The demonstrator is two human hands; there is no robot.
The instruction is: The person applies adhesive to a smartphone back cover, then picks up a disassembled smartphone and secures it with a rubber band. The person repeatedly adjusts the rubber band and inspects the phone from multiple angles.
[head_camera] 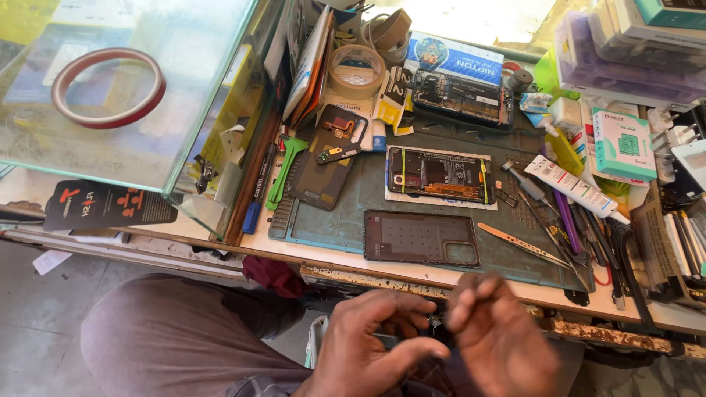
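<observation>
Hands down low below the desk edge: left hand has its fingers curled round something small and dark, can't tell what it is. Right hand is blurred, fingers loosely bent, can't tell if it's grasping anything. Opened phone, back cover and tweezers lie on the green mat.

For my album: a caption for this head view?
Two hands meet below a cluttered bench edge, opened phones lying on its mat.

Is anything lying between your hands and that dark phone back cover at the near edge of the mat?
Nothing visible does. The left hand and right hand are below the bench edge; the back cover lies just beyond it, with only bare mat and bench edge between. Tweezers sit to its right.
</observation>
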